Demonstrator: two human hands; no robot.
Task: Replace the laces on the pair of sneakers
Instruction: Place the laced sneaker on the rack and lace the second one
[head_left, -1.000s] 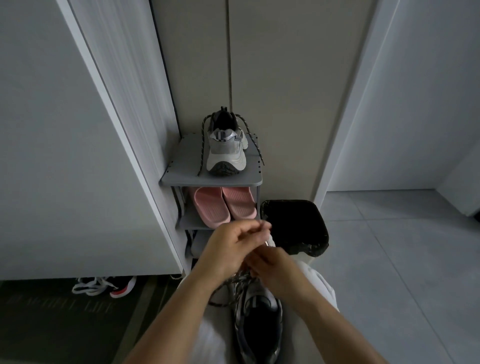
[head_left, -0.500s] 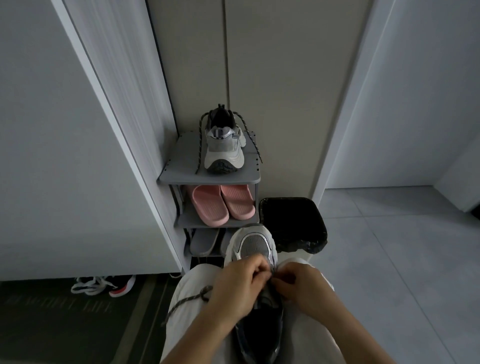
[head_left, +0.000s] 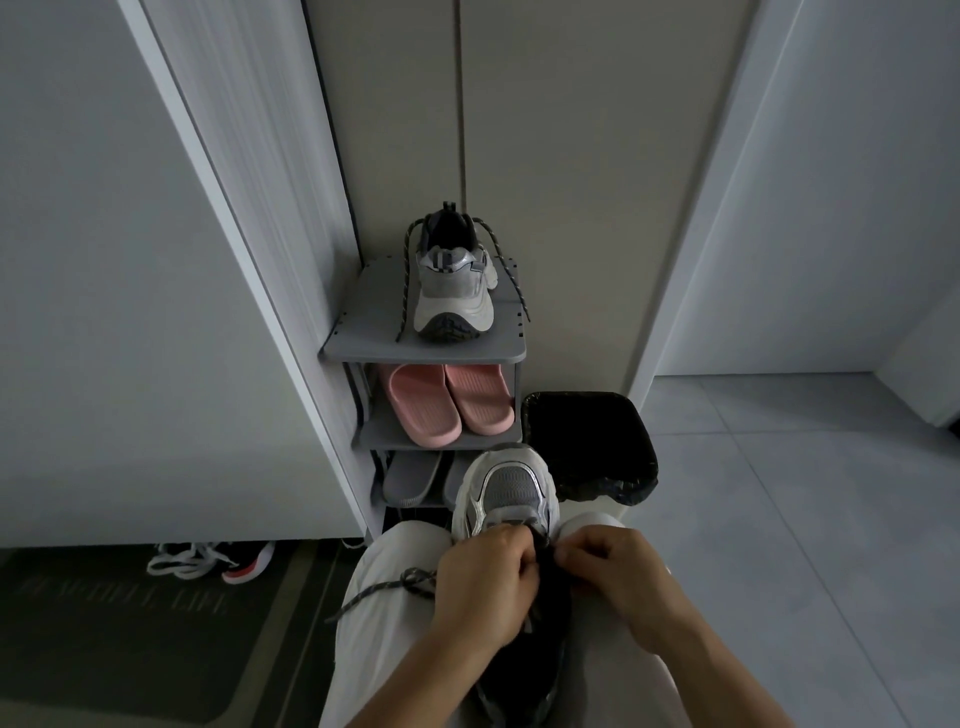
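Flanking sneaker (head_left: 511, 488): shoe rack (head_left: 366, 325), bin (head_left: 597, 447).

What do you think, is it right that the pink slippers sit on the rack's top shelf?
Not quite: the head view shows the slippers on the second shelf of the rack; the top shelf holds a sneaker.

Left hand (head_left: 483, 577) and right hand (head_left: 618, 571) pinch the lace (head_left: 384, 587) over the sneaker (head_left: 511, 488) on the lap (head_left: 379, 660).

Dim room: grey shoe rack (head_left: 363, 322), tiled floor (head_left: 805, 493), black bin (head_left: 587, 447).
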